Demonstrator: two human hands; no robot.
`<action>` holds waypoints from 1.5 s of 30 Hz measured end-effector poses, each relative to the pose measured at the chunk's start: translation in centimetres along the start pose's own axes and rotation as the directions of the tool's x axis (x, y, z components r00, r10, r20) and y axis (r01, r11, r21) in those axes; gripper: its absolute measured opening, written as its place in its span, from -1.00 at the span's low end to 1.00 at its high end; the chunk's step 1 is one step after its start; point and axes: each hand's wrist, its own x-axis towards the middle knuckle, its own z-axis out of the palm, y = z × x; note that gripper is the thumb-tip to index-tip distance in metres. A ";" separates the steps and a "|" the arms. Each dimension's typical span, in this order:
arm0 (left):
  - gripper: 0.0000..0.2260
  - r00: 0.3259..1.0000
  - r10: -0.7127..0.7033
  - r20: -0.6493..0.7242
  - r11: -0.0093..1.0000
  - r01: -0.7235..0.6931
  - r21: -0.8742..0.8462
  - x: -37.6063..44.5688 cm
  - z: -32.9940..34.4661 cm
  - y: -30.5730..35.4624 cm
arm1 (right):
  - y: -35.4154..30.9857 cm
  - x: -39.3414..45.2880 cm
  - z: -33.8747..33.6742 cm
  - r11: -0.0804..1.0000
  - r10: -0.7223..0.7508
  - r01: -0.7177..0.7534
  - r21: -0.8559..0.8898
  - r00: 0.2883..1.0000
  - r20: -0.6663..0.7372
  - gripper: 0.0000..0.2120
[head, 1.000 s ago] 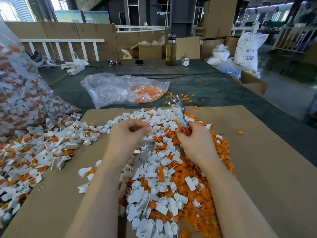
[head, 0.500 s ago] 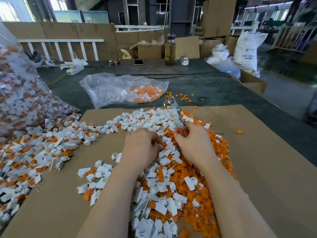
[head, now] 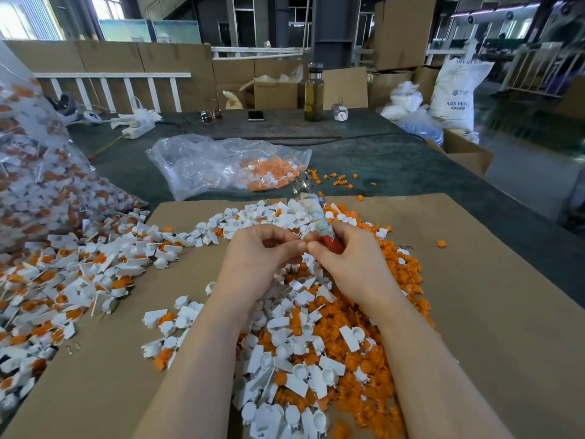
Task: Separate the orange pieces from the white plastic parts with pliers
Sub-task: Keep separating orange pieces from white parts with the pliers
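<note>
You have only one view, from the camera on your head: it looks forward and down, close over your hands, and far across the cardboard sheet (head: 474, 312) to the hall behind.

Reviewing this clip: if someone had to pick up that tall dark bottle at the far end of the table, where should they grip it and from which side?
Grip the bottle around its straight middle, coming from the near side. It stands upright, the cap end is narrower, and cardboard boxes crowd it behind.
</note>
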 end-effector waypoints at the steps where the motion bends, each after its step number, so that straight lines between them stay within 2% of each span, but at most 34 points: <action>1: -0.96 1.000 0.001 0.004 1.000 -0.001 -0.006 0.0 0.0 0.0 | 0.0 0.0 0.0 1.000 -0.002 0.001 0.002 1.000 0.006 -0.97; 3: -0.95 1.000 0.012 0.018 1.000 -0.012 -0.018 0.0 0.1 0.1 | 0.1 0.0 0.0 1.000 -0.005 0.006 -0.007 1.000 0.008 -0.93; 5: -0.94 1.000 0.022 0.020 1.000 -0.022 0.003 0.1 0.2 0.1 | 0.2 0.1 0.1 1.000 -0.006 0.005 -0.026 1.000 -0.003 -0.97; 8: -0.88 0.997 0.075 0.022 0.960 -0.078 0.268 0.1 0.3 -0.2 | 0.4 0.2 0.2 0.997 0.021 -0.026 -0.072 0.997 -0.076 -0.85; 11: -0.71 0.970 0.105 0.222 0.846 -0.204 0.492 -0.2 0.3 0.0 | 0.6 0.4 -0.1 0.998 0.054 -0.059 -0.033 0.987 -0.153 -0.83; 14: -0.58 0.917 0.069 0.392 0.708 -0.322 0.629 -0.4 0.7 0.3 | 0.6 0.4 -0.2 0.996 0.085 -0.079 0.043 0.982 -0.166 -0.90; 17: -0.55 0.903 0.024 0.430 0.671 -0.333 0.662 -0.4 0.9 0.1 | 0.3 0.3 -0.2 0.992 0.091 -0.075 0.098 0.982 -0.164 -0.88; 20: -0.67 0.907 0.037 0.420 0.679 -0.331 0.655 -0.3 0.7 -0.1 | 0.2 0.3 -0.2 0.992 0.085 -0.069 0.107 0.984 -0.154 -0.86; 26: -0.79 0.932 0.093 0.351 0.687 -0.315 0.655 0.2 0.6 -0.6 | 0.1 0.2 -0.1 0.994 0.089 -0.078 0.079 0.986 -0.140 -0.84; 29: -0.90 0.951 0.099 0.294 0.713 -0.274 0.645 0.3 0.7 -0.8 | 0.2 0.2 -0.1 0.995 0.075 -0.064 0.072 0.986 -0.152 -0.90; 33: -0.93 0.991 0.119 0.065 0.856 -0.136 0.499 0.3 0.9 -0.9 | 0.2 0.3 0.1 0.995 0.079 -0.067 0.078 0.984 -0.159 -0.93; 35: -0.96 0.993 0.096 -0.063 0.948 -0.072 0.310 0.2 0.9 -0.6 | 0.0 0.2 0.1 0.995 0.069 -0.057 0.085 0.986 -0.150 -0.89; 37: -0.99 0.991 0.019 -0.130 0.999 -0.012 0.049 0.1 0.7 -0.1 | 0.0 0.2 0.2 0.996 0.047 -0.035 0.077 0.985 -0.163 -0.85; 40: -0.97 0.987 -0.123 -0.106 0.954 0.088 -0.286 -0.2 0.7 0.7 | -0.1 0.1 0.4 0.999 0.010 -0.001 0.050 0.983 -0.183 -0.90; 45: -0.97 0.988 -0.156 -0.015 0.895 0.135 -0.425 -0.5 0.6 0.8 | -0.3 -0.1 0.8 0.998 -0.038 0.046 0.039 0.981 -0.188 -0.94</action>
